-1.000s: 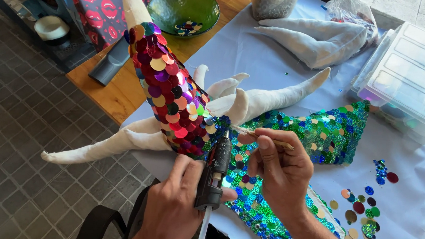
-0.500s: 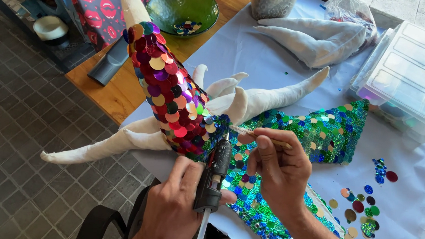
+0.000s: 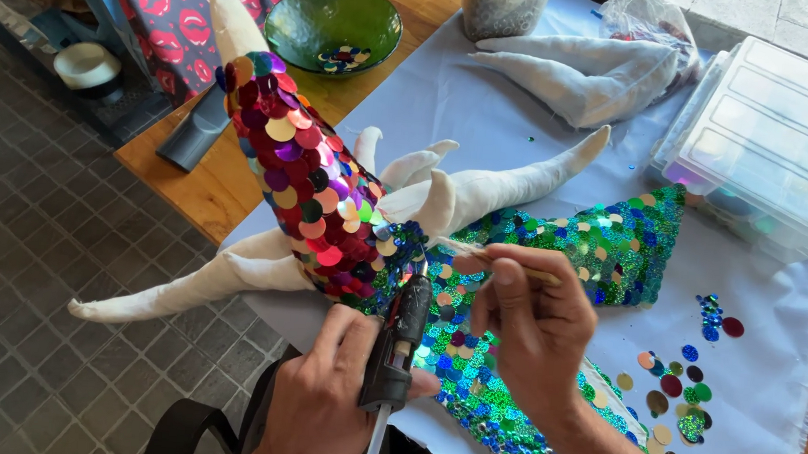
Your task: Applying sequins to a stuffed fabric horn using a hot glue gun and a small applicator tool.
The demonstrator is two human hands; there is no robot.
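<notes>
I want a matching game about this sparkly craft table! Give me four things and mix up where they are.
Things:
1. glue gun
2. thin stick
3. green bowl
4. clear plastic box

Places:
A. on the wooden table top, loose sequins inside
B. held in the left hand
C. far right, on the white cloth
D. pinched in the right hand

Pairs: 1-B, 2-D, 3-A, 4-C

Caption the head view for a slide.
Left hand holds a glue gun at a sequinned fabric figure; right hand pinches a thin stick.
</notes>
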